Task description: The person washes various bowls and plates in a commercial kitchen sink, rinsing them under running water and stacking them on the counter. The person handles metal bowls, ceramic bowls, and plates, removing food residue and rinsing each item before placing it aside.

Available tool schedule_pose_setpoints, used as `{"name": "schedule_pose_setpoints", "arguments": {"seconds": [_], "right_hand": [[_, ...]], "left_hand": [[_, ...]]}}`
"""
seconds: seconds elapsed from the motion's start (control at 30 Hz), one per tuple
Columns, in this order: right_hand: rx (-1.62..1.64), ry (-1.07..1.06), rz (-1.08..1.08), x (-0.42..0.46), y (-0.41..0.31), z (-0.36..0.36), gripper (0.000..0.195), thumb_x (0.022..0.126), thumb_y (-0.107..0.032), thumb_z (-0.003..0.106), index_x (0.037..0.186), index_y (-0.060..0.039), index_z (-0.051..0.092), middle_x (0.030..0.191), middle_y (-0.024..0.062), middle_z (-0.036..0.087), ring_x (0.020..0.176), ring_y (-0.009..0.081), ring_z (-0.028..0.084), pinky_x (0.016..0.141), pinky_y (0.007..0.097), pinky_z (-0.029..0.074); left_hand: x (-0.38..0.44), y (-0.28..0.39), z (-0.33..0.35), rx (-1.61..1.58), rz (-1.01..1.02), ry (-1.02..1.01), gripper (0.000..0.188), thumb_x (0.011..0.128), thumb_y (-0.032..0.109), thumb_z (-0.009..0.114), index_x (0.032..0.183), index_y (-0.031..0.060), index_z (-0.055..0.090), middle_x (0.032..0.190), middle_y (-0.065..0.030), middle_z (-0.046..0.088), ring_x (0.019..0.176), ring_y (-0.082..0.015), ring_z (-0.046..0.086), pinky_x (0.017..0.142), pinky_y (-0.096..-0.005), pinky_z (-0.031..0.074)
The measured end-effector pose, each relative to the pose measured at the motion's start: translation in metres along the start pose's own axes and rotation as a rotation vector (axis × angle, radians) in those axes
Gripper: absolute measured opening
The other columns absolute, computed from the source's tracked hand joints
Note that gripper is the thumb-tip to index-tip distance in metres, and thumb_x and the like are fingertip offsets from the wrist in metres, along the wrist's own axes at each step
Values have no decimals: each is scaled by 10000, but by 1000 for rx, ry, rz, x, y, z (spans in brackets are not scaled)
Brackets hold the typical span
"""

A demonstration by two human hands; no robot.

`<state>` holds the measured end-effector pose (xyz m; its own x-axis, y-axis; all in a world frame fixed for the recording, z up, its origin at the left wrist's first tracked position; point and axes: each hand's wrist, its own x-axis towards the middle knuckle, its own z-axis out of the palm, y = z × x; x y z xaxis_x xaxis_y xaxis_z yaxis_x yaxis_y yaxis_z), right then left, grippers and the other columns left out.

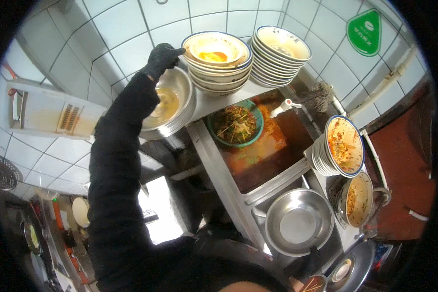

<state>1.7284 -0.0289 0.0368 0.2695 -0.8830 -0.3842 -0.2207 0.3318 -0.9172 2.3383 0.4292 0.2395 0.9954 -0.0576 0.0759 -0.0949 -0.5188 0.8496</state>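
Observation:
My left hand [164, 57], in a black glove, is at the left edge of a tall stack of cream bowls [219, 78]. One fingertip meets the blue rim of an upper bowl; the other fingers are curled, and whether they grip it is unclear. Orange liquid lies in the small top bowl [204, 45]. Below that hand, stacked steel basins [188, 95] hold yellowish liquid. My right hand [308, 264], also gloved and mostly dark, is at the near rim of a steel basin [299, 226] with a digit over its edge. That basin has nothing in it.
The sink [277, 157] holds reddish-brown water and a green strainer basket [255, 137] of food scraps. A white-and-red tap [286, 105] juts over it. Cleaner-looking bowls [277, 69] stand behind. Soiled bowls [345, 146] and a bowl of leftovers [357, 200] line the right side.

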Motion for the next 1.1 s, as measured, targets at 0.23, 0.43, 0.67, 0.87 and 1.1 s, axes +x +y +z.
{"name": "schedule_pose_setpoints", "arguments": {"seconds": [0.23, 0.43, 0.67, 0.87, 1.1], "right_hand": [[-26, -65, -79, -20, -44, 7, 320, 748, -152, 545, 1019, 16, 511, 961, 96, 521, 822, 211, 501, 704, 316, 421], [-54, -146, -167, -37, -86, 23, 325, 755, -160, 541, 1024, 19, 510, 972, 100, 516, 855, 210, 486, 753, 309, 396], [-90, -278, -220, -72, -88, 68, 330, 762, -169, 535, 1030, 22, 508, 985, 105, 510, 893, 208, 470, 810, 302, 367], [-185, -288, -107, -24, -38, 32, 350, 755, -129, 531, 1067, 22, 489, 1015, 89, 503, 967, 182, 423, 886, 288, 299], [-198, -336, -165, -78, -83, 86, 365, 750, -133, 542, 1076, 19, 479, 1021, 82, 496, 956, 191, 428, 874, 286, 306]], "left_hand": [[-139, -57, -12, 779, 160, -573, 240, 836, 276, 447, 938, 129, 607, 895, -107, 600, 822, -243, 576, 773, -360, 429], [-160, -92, -14, 1012, 500, -449, 195, 797, 172, 420, 740, 33, 544, 695, -166, 562, 679, -318, 566, 619, -404, 451], [-165, -86, -6, 1114, 610, -407, 129, 756, 122, 452, 717, 31, 535, 640, -143, 561, 581, -268, 576, 511, -372, 469], [-142, -37, -29, 812, 307, -84, 181, 795, 189, 463, 818, 24, 533, 638, -128, 555, 565, -236, 574, 525, -337, 480], [-140, -36, -51, 942, 507, -166, 142, 799, 166, 460, 815, 74, 567, 728, -125, 573, 644, -235, 583, 631, -339, 472]]}}
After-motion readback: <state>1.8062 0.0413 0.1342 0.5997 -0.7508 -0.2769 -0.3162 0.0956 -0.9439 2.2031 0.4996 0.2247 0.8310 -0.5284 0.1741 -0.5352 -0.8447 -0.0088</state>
